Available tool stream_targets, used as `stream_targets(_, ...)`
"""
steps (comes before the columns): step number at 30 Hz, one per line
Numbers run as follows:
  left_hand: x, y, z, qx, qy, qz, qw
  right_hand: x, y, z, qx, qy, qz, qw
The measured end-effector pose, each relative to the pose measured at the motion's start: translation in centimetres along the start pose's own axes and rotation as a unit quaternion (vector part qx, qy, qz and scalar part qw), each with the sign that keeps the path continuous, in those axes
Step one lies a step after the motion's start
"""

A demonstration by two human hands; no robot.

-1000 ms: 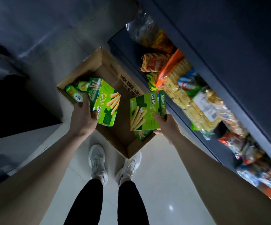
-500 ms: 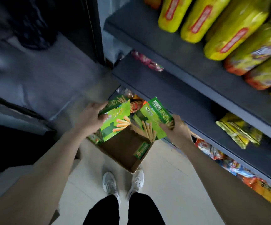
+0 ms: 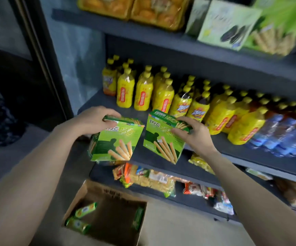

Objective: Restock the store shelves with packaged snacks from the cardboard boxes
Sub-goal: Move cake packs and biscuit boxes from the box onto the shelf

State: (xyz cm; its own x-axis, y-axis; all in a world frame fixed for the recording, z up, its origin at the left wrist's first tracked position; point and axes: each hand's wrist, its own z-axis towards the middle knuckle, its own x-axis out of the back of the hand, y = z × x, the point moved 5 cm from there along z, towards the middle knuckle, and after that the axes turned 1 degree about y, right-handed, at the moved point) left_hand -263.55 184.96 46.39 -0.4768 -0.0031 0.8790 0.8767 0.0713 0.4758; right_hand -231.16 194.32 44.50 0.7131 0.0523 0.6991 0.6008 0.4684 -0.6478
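Light, stiff green cardboard biscuit-stick boxes: one (image 3: 116, 141) gripped along its top edge by left hand (image 3: 97, 119), other (image 3: 163, 137) at 3 o'clock, right hand (image 3: 191, 134) clasping its upper corner.

Single head view: my camera looks forward and down, close on the shelves (image 3: 161, 157), floor at frame bottom

Bare strip left at the front-left of the middle shelf (image 3: 97, 102)

Access further back is blocked by yellow bottles (image 3: 142, 96) packed in rows, with blue-wrapped bottles (image 3: 282, 134) to the right. The top shelf (image 3: 143, 34) is filled by orange bags (image 3: 131, 8) and pale green boxes (image 3: 227, 23). Below, the cardboard box (image 3: 108, 219) is left open.
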Motion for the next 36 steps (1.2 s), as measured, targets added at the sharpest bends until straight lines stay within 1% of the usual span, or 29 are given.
stream_targets(5,6.6,8.0,2.4,-0.110,0.045,-0.020,0.993,11.0,-3.0,1.1,0.008,0.113,0.025,0.993)
stream_targets(9,11.7,14.3,3.8,-0.187,0.085,-0.046,0.978,19.9,-5.2,1.6,0.021,0.163,0.053,0.985)
stream_targets(12,14.8,18.8,4.9,-0.223,0.110,-0.099,0.963,26.8,-6.2,2.1,0.029,0.200,0.090,0.975)
stream_targets(16,17.1,25.0,6.4,-0.261,0.135,-0.155,0.943,36.1,-5.5,2.5,0.036,0.295,0.111,0.948)
stream_targets(19,17.4,30.2,7.7,-0.284,0.138,-0.176,0.932,43.0,-3.3,2.8,0.035,0.371,0.082,0.924)
stream_targets(22,17.0,35.2,9.6,-0.299,0.151,-0.184,0.924,49.0,0.1,3.8,-0.002,0.434,-0.021,0.901)
stream_targets(24,16.5,38.4,11.1,-0.305,0.162,-0.193,0.918,51.7,2.6,5.1,-0.022,0.439,-0.090,0.894)
stream_targets(26,15.6,41.2,12.9,-0.300,0.168,-0.207,0.916,53.3,5.4,7.0,-0.035,0.423,-0.124,0.897)
stream_targets(29,14.0,44.4,15.6,-0.291,0.191,-0.221,0.911,54.1,10.4,10.7,-0.039,0.388,-0.117,0.913)
stream_targets(32,12.5,45.9,18.4,-0.273,0.213,-0.214,0.913,53.6,14.5,15.6,-0.032,0.347,-0.108,0.931)
stream_targets(36,11.3,47.0,21.1,-0.258,0.241,-0.189,0.916,51.9,17.3,22.0,-0.019,0.293,-0.108,0.950)
